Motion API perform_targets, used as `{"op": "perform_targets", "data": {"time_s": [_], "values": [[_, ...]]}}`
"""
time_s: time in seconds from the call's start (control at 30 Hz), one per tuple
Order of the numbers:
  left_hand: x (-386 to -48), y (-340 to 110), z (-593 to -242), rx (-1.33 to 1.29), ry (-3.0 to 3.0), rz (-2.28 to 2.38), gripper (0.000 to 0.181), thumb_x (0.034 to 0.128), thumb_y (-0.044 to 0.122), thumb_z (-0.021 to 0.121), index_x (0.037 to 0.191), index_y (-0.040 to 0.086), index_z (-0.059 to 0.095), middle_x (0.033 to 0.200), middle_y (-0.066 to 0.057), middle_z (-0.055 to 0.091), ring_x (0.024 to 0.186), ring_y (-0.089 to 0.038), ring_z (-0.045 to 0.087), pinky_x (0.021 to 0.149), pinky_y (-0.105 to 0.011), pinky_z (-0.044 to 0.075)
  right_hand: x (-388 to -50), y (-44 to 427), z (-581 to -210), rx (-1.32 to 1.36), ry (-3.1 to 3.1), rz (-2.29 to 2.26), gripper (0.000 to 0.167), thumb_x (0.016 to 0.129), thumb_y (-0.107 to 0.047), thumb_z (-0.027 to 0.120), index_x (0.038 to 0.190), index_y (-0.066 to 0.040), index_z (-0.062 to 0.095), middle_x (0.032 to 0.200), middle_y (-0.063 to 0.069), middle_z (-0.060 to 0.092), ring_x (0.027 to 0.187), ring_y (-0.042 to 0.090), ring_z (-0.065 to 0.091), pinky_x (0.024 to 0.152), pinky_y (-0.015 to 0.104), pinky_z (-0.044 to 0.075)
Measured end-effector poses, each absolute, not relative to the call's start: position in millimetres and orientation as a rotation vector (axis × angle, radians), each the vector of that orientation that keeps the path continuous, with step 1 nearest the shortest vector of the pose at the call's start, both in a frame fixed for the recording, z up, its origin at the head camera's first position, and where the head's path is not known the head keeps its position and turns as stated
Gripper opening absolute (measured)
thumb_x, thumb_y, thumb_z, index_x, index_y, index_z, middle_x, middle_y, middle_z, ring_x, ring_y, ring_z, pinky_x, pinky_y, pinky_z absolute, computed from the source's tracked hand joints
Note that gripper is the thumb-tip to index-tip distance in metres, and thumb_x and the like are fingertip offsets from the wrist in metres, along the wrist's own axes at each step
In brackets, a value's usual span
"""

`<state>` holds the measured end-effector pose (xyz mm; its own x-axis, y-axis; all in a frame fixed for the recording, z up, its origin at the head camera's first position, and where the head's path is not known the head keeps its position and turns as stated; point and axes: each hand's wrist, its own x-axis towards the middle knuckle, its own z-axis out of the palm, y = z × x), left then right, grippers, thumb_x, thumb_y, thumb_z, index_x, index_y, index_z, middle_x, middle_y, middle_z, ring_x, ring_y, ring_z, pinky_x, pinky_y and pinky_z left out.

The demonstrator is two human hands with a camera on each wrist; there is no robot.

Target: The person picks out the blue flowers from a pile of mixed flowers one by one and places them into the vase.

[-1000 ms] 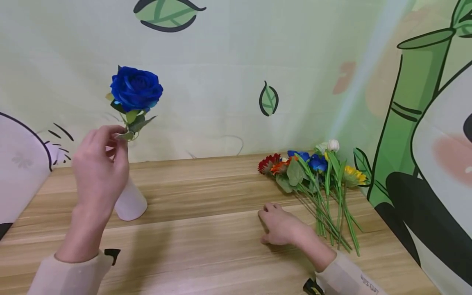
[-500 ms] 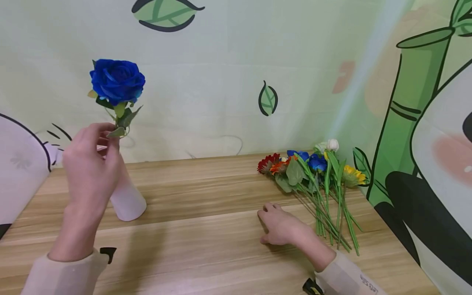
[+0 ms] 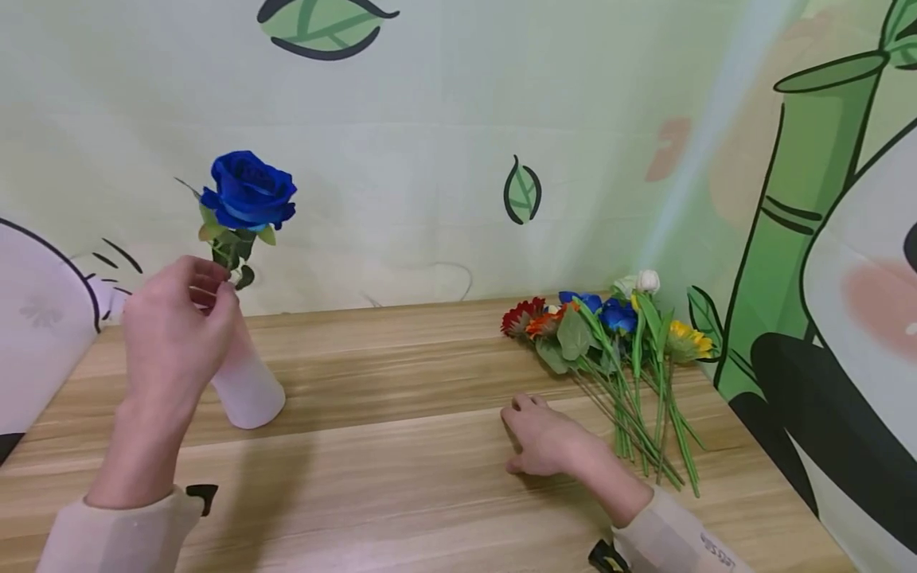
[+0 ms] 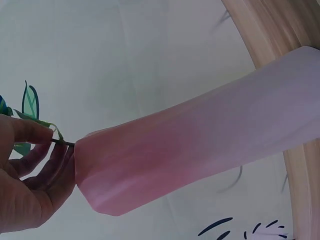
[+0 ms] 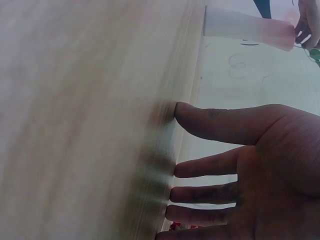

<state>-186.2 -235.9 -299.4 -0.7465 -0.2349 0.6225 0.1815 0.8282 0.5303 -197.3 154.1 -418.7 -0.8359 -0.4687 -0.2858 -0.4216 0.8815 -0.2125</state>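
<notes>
My left hand [image 3: 172, 334] pinches the stem of a blue rose [image 3: 249, 195] just beneath its leaves. The bloom stands upright above the fingers. Below the hand is a tall vase [image 3: 251, 391], pink at the mouth and white toward its foot. In the left wrist view, the stem [image 4: 64, 142] runs from the fingertips to the rim of the vase [image 4: 195, 140] and its lower part is hidden there. My right hand [image 3: 548, 439] rests on the table, palm down, holding nothing; the right wrist view shows its fingers [image 5: 207, 192] fairly straight, tips at the tabletop.
Several loose flowers [image 3: 637, 358] lie on the wooden table [image 3: 401, 477] at the right, red, orange, blue, white and yellow, stems toward the front. A cloth backdrop [image 3: 401, 159] with printed leaves and bamboo rises behind the table and along its right side.
My left hand has shifted left, and the rose has sunk lower over the vase, its bloom turned a little. The right hand stays in the same place.
</notes>
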Motion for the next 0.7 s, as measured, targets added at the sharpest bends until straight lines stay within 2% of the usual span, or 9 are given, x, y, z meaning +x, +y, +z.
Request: {"op": "perform_targets", "data": {"time_s": [0.27, 0.43, 0.6, 0.7], "values": [[-187.8, -239.8, -304.2, 0.041, -2.304, -0.716, 0.018, 0.0965, 0.008, 0.058, 0.102, -0.006, 0.068, 0.089, -0.025, 0.069, 0.076, -0.038, 0.066, 0.053, -0.005, 0.032, -199.3, 156.9, -417.3, -0.736, 2.698, -0.182, 0.065, 0.088, -0.029, 0.083, 0.137, 0.003, 0.056, 0.143, 0.025, 0.048, 0.136, 0.045, 0.042, 0.108, 0.053, 0.043], [-188.9, -241.4, -311.3, 0.048, -2.289, -0.674, 0.017, 0.0954, 0.008, 0.06, 0.1, -0.006, 0.069, 0.084, -0.023, 0.068, 0.07, -0.036, 0.064, 0.054, -0.015, 0.035, -198.2, 157.1, -419.6, -0.759, 2.686, -0.182, 0.064, 0.087, -0.03, 0.084, 0.134, 0.003, 0.057, 0.14, 0.025, 0.048, 0.134, 0.045, 0.042, 0.107, 0.053, 0.043], [-191.8, -241.6, -314.0, 0.034, -2.271, -0.644, 0.016, 0.0943, 0.005, 0.06, 0.099, -0.008, 0.068, 0.084, -0.025, 0.067, 0.07, -0.038, 0.063, 0.058, -0.032, 0.042, -199.4, 156.6, -419.6, -0.774, 2.699, -0.169, 0.061, 0.087, -0.03, 0.085, 0.132, 0.002, 0.058, 0.136, 0.023, 0.05, 0.132, 0.043, 0.044, 0.106, 0.051, 0.044], [-193.4, -241.2, -313.8, 0.029, -2.273, -0.65, 0.016, 0.0946, 0.006, 0.06, 0.099, -0.007, 0.068, 0.084, -0.024, 0.068, 0.07, -0.037, 0.063, 0.057, -0.025, 0.041, -200.2, 157.4, -418.1, -0.769, 2.705, -0.153, 0.061, 0.087, -0.031, 0.085, 0.131, 0.002, 0.058, 0.134, 0.023, 0.051, 0.13, 0.042, 0.046, 0.105, 0.051, 0.045]]}}
